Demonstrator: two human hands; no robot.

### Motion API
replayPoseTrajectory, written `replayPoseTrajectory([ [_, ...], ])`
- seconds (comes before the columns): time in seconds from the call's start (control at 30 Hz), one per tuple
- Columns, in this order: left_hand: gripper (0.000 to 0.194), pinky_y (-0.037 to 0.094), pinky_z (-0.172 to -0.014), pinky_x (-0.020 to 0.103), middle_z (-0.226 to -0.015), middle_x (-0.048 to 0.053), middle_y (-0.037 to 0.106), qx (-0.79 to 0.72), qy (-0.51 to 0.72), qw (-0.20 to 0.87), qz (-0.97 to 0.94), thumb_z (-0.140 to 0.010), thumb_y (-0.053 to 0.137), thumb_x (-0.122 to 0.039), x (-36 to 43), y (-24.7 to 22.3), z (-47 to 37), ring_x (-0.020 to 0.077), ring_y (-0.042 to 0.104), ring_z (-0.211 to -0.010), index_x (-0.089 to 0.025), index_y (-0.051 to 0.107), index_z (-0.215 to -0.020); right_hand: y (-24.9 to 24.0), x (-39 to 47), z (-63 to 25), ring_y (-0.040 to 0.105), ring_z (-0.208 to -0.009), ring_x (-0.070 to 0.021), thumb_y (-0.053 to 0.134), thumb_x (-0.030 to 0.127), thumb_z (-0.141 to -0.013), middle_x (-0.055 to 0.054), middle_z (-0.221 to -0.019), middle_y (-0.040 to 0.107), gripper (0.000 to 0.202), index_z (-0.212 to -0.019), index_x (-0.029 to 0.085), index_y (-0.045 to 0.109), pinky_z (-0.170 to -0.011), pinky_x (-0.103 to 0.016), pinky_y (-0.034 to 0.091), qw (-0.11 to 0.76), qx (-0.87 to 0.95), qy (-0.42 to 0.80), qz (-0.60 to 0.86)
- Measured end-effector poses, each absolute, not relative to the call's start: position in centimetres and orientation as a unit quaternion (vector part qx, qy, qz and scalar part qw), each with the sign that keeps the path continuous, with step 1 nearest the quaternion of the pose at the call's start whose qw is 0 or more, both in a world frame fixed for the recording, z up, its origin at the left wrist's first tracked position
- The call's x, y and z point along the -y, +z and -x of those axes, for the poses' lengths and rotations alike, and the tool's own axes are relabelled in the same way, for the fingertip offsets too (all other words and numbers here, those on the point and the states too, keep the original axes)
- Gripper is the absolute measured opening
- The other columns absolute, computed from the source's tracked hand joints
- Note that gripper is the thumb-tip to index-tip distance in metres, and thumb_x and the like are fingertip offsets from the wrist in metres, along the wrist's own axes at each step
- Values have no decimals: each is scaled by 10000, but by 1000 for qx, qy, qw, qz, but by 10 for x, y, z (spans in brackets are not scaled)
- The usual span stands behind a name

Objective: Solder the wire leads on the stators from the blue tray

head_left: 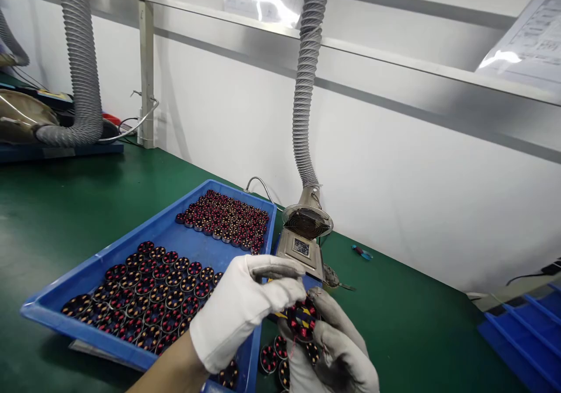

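Note:
My right hand [339,340], in a worn grey-white glove, grips a small round motor stator [302,321] with red and dark coil windings. A thin reddish wire hangs from its lower side. My left hand [254,302], in a white glove, is curled at the stator's upper left, fingertips close against it. Whatever lies between those fingers is hidden from view. Below the hands, several more stators [269,358] rest on the green table, partly covered by the right glove. Behind the fingers stands a solder pot [293,253] with a square opening.
A blue tray [109,247] to the left holds two groups of many stators. A fume hose [304,89] with a round hood [307,221] hangs over the pot. Blue-handled cutters [362,252] lie on the green table [407,311]. A blue rack [526,334] stands at right.

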State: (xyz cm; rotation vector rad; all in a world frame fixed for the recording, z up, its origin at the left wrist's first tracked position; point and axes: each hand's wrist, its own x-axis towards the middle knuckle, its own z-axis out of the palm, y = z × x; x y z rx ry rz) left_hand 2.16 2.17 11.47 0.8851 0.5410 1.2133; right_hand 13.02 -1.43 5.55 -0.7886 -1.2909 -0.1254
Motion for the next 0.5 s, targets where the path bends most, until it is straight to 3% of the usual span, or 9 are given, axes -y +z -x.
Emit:
replayPoseTrajectory([
  [0.17, 251, 449, -605, 179, -689, 5, 644, -226, 557, 675, -428, -663, 649, -145, -24, 118, -14, 92, 544, -625, -147, 684, -911, 53, 18, -138, 638, -959, -271, 692, 93, -707, -79, -1045, 656, 284, -926, 241, 586, -694, -403, 573, 695, 609, -48, 379],
  [0.33, 94, 454, -689, 248, -728, 60, 644, -250, 475, 657, -529, -671, 594, -160, -19, 119, -21, 174, 565, -768, -115, 670, -637, 56, 17, -137, 623, -996, -269, 640, 90, -743, -70, -1038, 653, 265, -947, 249, 580, -710, -412, 571, 685, 619, -54, 382],
  [0.5, 100, 458, -800, 254, -803, 40, 693, -241, 570, 655, -433, -695, 651, -218, -25, 111, -19, 158, 605, -802, -154, 705, -751, 59, 17, -131, 626, -967, -230, 647, 32, -716, -52, -1033, 640, 284, -902, 235, 578, -709, -365, 572, 701, 596, -65, 386],
])
